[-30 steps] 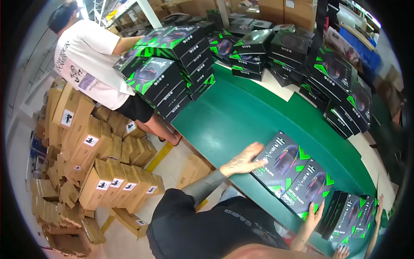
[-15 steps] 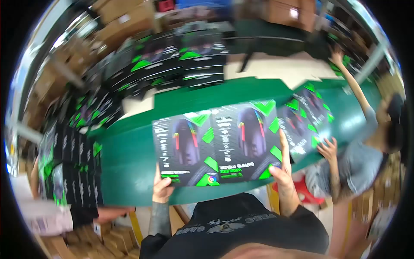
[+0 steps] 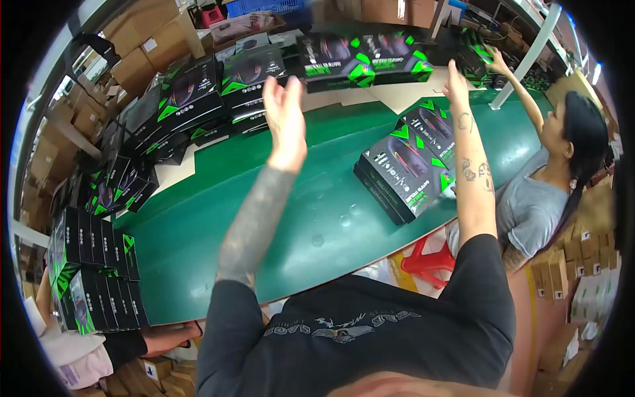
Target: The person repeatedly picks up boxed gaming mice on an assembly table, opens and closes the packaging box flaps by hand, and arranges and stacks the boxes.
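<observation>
From where I stand, I see a person in a black T-shirt [image 3: 357, 331] stretching both arms over the green table [image 3: 317, 231]. The left hand [image 3: 288, 129] is raised in the air, its fingers spread wide, and it has hold of nothing. The right hand [image 3: 456, 89] reaches toward the far side; its fingers look straight and grip nothing, but I see them from the edge, so I cannot tell how wide they stand.

Between the hands, farther away, the left mouse box [image 3: 331, 53] and the right mouse box [image 3: 399, 51] lie side by side at the far edge, their printed faces up. The right hand is just beside the second one; whether it touches, I cannot say.

Nearer, on the right part of the table, there are more mouse boxes [image 3: 400, 169]. A co-worker in a grey shirt [image 3: 539, 205] extends a hand [image 3: 497, 61] to dark boxes at the far right. Below, a red stool [image 3: 426, 263] stands near the table.
</observation>
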`<state>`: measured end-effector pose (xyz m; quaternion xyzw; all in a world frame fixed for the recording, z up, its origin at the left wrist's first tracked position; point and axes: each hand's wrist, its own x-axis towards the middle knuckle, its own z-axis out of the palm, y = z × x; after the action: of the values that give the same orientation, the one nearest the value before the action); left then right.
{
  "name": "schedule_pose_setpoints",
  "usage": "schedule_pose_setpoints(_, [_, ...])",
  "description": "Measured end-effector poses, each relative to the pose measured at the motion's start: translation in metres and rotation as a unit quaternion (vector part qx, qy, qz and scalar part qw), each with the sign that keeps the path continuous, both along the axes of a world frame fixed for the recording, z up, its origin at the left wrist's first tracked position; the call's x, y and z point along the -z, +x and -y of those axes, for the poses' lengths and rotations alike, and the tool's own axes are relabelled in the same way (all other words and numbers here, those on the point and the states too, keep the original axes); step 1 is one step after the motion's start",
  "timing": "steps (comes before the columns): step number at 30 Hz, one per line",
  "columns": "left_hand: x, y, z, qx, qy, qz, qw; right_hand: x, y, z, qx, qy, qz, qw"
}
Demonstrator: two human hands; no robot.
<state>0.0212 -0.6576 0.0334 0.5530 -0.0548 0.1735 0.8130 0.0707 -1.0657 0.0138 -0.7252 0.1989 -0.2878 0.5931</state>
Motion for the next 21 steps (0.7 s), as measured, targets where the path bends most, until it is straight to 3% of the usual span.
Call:
schedule_pose_setpoints(1, [0.018,-0.023,0.000,0.067,0.052,0.025,0.996,0.022,-0.002,0.026,0.081,-0.178,-0.054,0.979])
schedule_pose_setpoints(3, [0.059,-0.072,-0.009,0.042,0.236,0.155,0.958,0.056,-0.027,0.071,-0.028,-0.351,-0.218,0.910])
schedule_pose_setpoints(4, [0.076,-0.096,-0.022,0.088,0.251,0.123,0.956,0.092,-0.030,0.106,-0.146,-0.386,-0.226,0.882])
schedule_pose_setpoints(5, [0.100,-0.122,-0.042,0.118,0.256,0.083,0.956,0.072,-0.053,0.088,-0.233,-0.232,-0.393,0.858])
schedule_pose_setpoints(6, [0.120,-0.144,-0.062,0.148,0.256,0.023,0.955,0.117,-0.062,0.124,-0.355,-0.112,-0.230,0.899])
schedule_pose_setpoints(8, [0.137,-0.185,-0.102,0.153,0.313,-0.102,0.932,0.101,-0.089,0.090,-0.392,-0.010,-0.188,0.900])
schedule_pose_setpoints(10, [0.157,-0.210,-0.129,0.108,0.354,-0.131,0.920,0.111,-0.058,0.052,-0.452,-0.009,-0.201,0.869])
schedule_pose_setpoints(12, [0.137,-0.229,-0.147,0.116,0.293,-0.229,0.921,0.093,-0.072,0.036,-0.459,-0.020,-0.231,0.858])
schedule_pose_setpoints(15, [0.133,-0.233,-0.142,0.148,0.241,-0.187,0.941,0.084,-0.118,0.012,-0.443,-0.023,-0.284,0.850])
schedule_pose_setpoints(17, [0.121,-0.233,-0.138,0.180,0.228,-0.125,0.949,0.082,-0.135,-0.049,-0.435,-0.113,-0.276,0.850])
schedule_pose_setpoints(18, [0.118,-0.232,-0.136,0.196,0.220,-0.094,0.951,0.107,-0.140,-0.067,-0.407,-0.120,-0.268,0.865])
schedule_pose_setpoints(19, [0.130,-0.233,-0.138,0.082,0.384,-0.044,0.918,0.062,-0.168,-0.136,-0.340,-0.189,-0.340,0.856])
schedule_pose_setpoints(21, [0.121,-0.232,-0.162,0.056,0.173,-0.120,0.976,0.108,-0.176,-0.155,-0.351,-0.161,-0.314,0.867])
